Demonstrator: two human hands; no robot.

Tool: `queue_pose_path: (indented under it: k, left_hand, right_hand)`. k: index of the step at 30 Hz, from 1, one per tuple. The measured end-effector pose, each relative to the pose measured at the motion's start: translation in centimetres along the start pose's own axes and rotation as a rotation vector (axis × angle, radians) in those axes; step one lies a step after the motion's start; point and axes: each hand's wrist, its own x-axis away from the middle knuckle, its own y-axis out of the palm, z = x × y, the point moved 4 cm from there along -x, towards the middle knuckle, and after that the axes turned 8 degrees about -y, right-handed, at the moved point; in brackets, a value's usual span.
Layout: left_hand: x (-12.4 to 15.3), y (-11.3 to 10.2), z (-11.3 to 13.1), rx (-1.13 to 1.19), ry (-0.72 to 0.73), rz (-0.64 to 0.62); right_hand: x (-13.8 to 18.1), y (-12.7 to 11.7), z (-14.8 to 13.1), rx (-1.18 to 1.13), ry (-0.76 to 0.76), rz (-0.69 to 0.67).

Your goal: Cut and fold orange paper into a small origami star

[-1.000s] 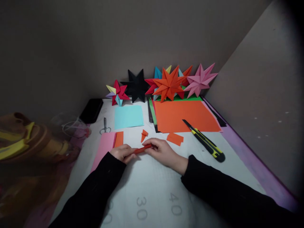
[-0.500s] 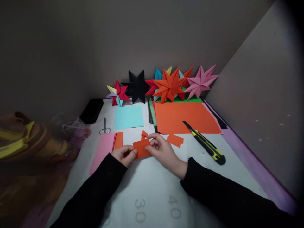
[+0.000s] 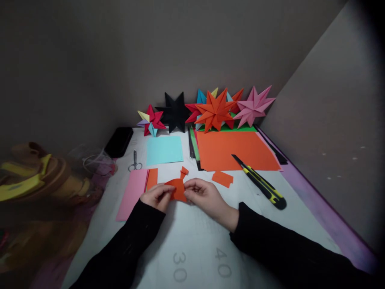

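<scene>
A small piece of orange paper (image 3: 178, 190) is held up between both hands, its surface slightly curved. My left hand (image 3: 158, 196) pinches its left side, thumb and fingers closed. On the right side, my right hand (image 3: 202, 193) grips the paper's edge between thumb and fingertips. Just beyond the hands lies a little orange scrap (image 3: 184, 172), and to the right a flat orange paper piece (image 3: 222, 179) rests on the mat. Left of my left hand are pink paper sheets (image 3: 132, 192) with an orange strip (image 3: 152, 178) beside them.
A yellow-black utility knife (image 3: 261, 184) lies at the right, its tip over a large orange sheet (image 3: 237, 150). Light-blue sheets (image 3: 165, 149), small scissors (image 3: 135, 161) and a black phone-like object (image 3: 119, 141) lie farther back. Folded paper stars (image 3: 215, 111) line the wall.
The orange paper has turned and now bows between my hands. My right hand has shifted slightly down, its fingers now at the paper's right edge. The whole view has moved slightly.
</scene>
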Motion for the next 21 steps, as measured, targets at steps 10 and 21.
queue_pose_path:
  k: [10, 21]
  left_hand:
    - [0.8, 0.9, -0.3, 0.078, -0.158, -0.019]
    - [0.6, 0.6, -0.2, 0.068, -0.131, -0.010]
  right_hand:
    - [0.2, 0.2, -1.1, 0.379, -0.247, -0.044]
    - [0.1, 0.2, -0.6, 0.291, -0.179, -0.061]
